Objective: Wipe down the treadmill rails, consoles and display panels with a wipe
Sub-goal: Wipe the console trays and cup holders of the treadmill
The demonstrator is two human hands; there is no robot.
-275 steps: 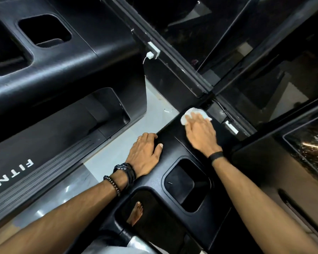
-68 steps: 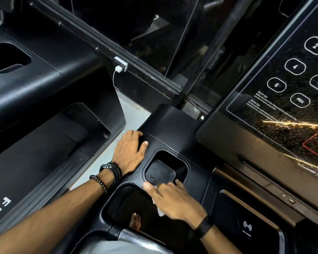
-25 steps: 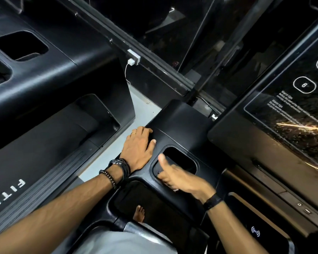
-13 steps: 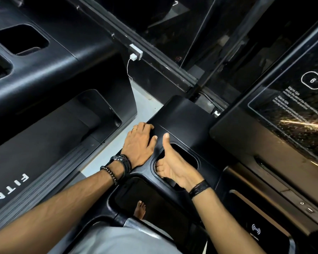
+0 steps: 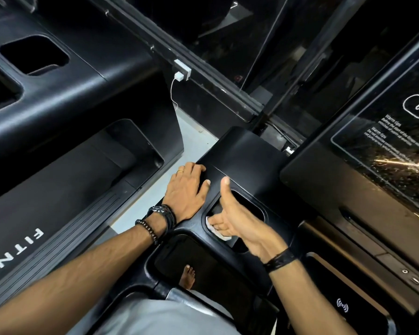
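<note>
Inside console cup recess: right hand curled round white wipe, fingers pressing it on near wall, thumb up. Beside it on console top: left hand flat, fingers straight, holding nothing. Risk, judged: wipe bunching or slipping from fingers in tight corner, leaving far wall unwiped; display panel apparently still to do
</note>
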